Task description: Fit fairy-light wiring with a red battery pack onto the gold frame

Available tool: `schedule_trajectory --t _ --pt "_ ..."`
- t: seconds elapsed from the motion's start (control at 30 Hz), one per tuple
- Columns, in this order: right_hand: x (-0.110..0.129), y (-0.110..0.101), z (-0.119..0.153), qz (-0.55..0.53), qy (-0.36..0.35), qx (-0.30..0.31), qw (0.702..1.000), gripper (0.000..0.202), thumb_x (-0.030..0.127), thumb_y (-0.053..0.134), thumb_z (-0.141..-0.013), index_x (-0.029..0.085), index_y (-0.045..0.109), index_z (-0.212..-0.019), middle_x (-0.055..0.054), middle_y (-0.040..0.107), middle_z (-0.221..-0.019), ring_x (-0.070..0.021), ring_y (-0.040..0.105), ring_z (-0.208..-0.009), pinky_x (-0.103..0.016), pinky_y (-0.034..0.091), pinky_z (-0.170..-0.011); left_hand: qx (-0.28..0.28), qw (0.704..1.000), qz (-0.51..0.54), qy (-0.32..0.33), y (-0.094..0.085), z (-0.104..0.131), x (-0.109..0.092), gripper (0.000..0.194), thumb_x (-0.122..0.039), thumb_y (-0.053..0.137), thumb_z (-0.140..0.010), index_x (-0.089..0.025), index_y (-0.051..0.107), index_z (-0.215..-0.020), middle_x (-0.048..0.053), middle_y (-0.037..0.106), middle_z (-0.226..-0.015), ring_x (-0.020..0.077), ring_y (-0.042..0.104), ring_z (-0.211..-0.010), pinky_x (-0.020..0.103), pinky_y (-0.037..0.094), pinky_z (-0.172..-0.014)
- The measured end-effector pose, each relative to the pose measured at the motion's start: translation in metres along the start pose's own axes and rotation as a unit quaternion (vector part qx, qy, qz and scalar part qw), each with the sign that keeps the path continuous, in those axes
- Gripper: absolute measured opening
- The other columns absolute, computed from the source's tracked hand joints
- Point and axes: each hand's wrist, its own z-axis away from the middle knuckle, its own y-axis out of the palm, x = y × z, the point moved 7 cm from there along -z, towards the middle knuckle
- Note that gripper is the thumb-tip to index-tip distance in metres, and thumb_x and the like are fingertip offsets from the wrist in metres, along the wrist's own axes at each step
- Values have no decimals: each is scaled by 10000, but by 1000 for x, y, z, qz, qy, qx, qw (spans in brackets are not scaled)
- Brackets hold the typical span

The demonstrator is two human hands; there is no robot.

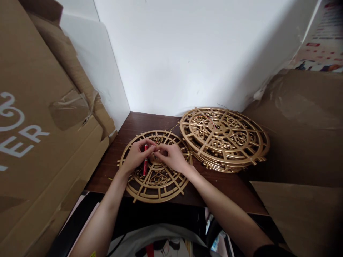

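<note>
A round gold openwork frame (159, 192), with scrollwork between its spokes, lies on the dark wooden tabletop in front of me. Over its centre, my left hand (137, 154) is closed, its thumb and index fingertip pinched together. A slim red stick (145, 167) with a silver band passes behind that thumb and seems tucked in the hand. My right hand (173, 156) is closed as well, its fingertips meeting the left ones at something too small to make out. Thin yellow wire (188, 154) sticks out at the frame's right side.
A stack of similar gold frames (225, 139) stands to the right, with thin reddish and yellow wires on top. Large cardboard boxes (34, 117) rise on the left, and another box (302, 125) on the right. A white wall (187, 53) closes off the back of the wooden tabletop (222, 185).
</note>
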Motion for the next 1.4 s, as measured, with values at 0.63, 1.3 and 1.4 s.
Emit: schedule_trajectory --t 0.63,1.3,1.4 --pt "15 -4 0 -40 -59 -43 997 113 259 622 -849 181 638 -768 9 562 -743 -108 495 -641 -221 375 -612 -34 999 38 10 -4 2 -1 215 -354 699 -750 -155 642 -808 -43 523 -579 76 449 -484 196 358 -485" --pt "-8 4 -4 -217 46 -62 973 155 313 632 -809 169 681 -841 17 620 -649 -95 532 -558 -198 399 -520 -18 997 68 -11 -2 3 0 216 -340 721 -733 -162 629 -813 -52 525 -561 63 456 -461 167 348 -447" --pt "-10 5 -5 -270 67 -59 959 172 338 646 -788 168 660 -812 13 622 -647 -90 529 -511 -196 411 -477 -23 997 71 -9 -3 2 3 198 -330 720 -737 -160 635 -794 -53 529 -554 58 449 -460 163 344 -447"
